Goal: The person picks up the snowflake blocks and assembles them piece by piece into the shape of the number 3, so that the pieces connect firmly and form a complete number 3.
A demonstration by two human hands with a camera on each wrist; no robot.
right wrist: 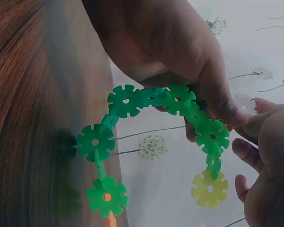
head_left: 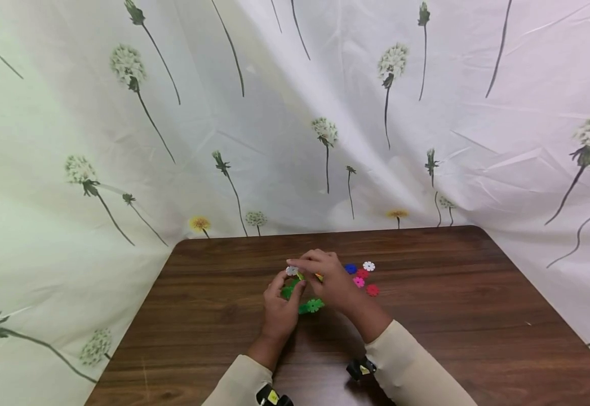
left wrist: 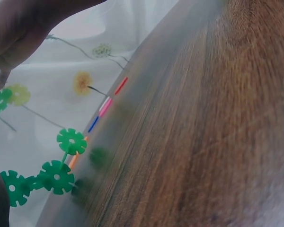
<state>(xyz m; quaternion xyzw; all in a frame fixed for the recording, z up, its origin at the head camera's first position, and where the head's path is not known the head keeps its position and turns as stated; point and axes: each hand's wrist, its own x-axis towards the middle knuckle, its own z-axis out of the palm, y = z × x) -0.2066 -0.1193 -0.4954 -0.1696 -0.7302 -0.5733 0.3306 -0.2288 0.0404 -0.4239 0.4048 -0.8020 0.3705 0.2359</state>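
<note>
A chain of green notched flower-shaped discs (right wrist: 125,100) curves between my hands, with a yellow disc (right wrist: 210,189) and an orange piece (right wrist: 112,220) on it. My left hand (head_left: 280,307) grips this chain between thumb and fingers, low on its left side. From above and the right, my right hand (head_left: 331,280) reaches over, its fingers at a white disc (head_left: 292,270) that it appears to pinch. The white disc sits by the left thumb tip in the right wrist view; its far edge is partly covered. In the left wrist view, green links (left wrist: 57,177) hang near the tabletop.
To the right of the hands lie loose discs: a blue one (head_left: 350,269), a white one (head_left: 369,266), a pink one (head_left: 358,282) and red ones (head_left: 372,290). They rest on a dark wooden table (head_left: 457,316). A dandelion-print cloth (head_left: 274,141) hangs behind it.
</note>
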